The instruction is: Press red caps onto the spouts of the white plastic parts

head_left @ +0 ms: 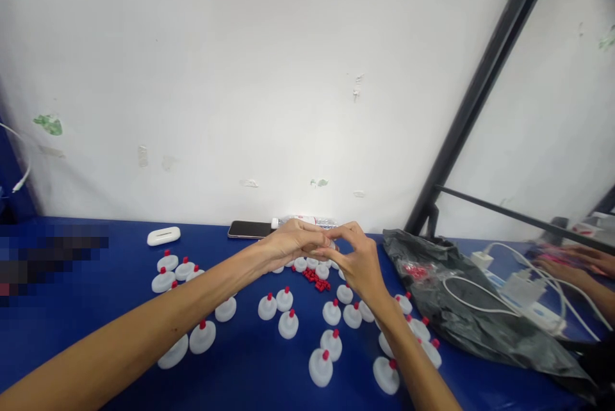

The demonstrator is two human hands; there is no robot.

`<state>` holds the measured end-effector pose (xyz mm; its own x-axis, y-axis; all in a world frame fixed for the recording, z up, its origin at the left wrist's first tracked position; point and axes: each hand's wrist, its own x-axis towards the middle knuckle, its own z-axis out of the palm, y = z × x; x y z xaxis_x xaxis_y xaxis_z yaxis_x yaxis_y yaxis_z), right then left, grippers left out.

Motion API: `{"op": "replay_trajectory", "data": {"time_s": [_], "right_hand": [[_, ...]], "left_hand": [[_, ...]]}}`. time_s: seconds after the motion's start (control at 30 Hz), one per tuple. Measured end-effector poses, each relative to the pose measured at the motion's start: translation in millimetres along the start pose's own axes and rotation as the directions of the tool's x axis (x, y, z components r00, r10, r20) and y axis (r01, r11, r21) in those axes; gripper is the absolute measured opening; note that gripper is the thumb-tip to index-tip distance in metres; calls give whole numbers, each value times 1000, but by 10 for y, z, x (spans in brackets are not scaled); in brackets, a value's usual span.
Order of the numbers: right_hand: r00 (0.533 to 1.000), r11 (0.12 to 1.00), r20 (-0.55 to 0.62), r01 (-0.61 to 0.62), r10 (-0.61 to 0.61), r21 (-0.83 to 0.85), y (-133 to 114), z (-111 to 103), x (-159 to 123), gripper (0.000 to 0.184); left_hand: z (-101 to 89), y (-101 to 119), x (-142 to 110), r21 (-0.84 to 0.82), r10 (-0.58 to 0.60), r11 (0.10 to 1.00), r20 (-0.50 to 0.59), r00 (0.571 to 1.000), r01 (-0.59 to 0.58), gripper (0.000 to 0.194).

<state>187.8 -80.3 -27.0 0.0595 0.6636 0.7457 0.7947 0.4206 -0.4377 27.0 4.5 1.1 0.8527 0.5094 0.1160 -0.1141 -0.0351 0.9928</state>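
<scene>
My left hand (298, 239) and my right hand (356, 256) meet above the far middle of the blue table. Between their fingertips is a white round cap (332, 245), mostly hidden by the fingers. The right thumb and forefinger are bent in a pinch; the left fingers are closed too. Just below the hands lies a pile of small red tips (316, 280), with several white caps (311, 263) without visible tips behind it. White dome-shaped caps with red tips, such as this one (288, 324), stand around both forearms.
Against the wall lie a phone (250, 230), a clear plastic bottle (307, 221) and a white case (164, 236). On the right, a dark plastic bag (446, 283) carries a small bag of red pieces (417, 271), beside white cables and a power strip (541, 315). Another person's hands (571, 267) are at far right.
</scene>
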Motion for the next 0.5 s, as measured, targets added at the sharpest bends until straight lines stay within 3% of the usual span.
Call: {"op": "replay_trajectory", "data": {"time_s": [0.2,0.27,0.33,0.4,0.5], "right_hand": [[992,984,33,-118,123,-131,154,-145,65,24],[973,950,15,-222,231,-221,307,-224,78,23],[936,892,39,-321,350,-318,488,-292,62,24],[883,828,95,-387,459,-405,651,-338,22,23],[810,775,198,-412,553,-479,788,-374,-38,24]], "left_hand": [[-140,32,15,359,-30,931,-88,996,60,55],[-249,46,2,541,-39,831,-174,984,128,53],[-357,55,-24,686,-58,699,-229,972,203,39],[-433,57,-57,782,-117,564,-241,963,264,27],[-457,56,-94,864,-223,392,-244,944,316,26]]}}
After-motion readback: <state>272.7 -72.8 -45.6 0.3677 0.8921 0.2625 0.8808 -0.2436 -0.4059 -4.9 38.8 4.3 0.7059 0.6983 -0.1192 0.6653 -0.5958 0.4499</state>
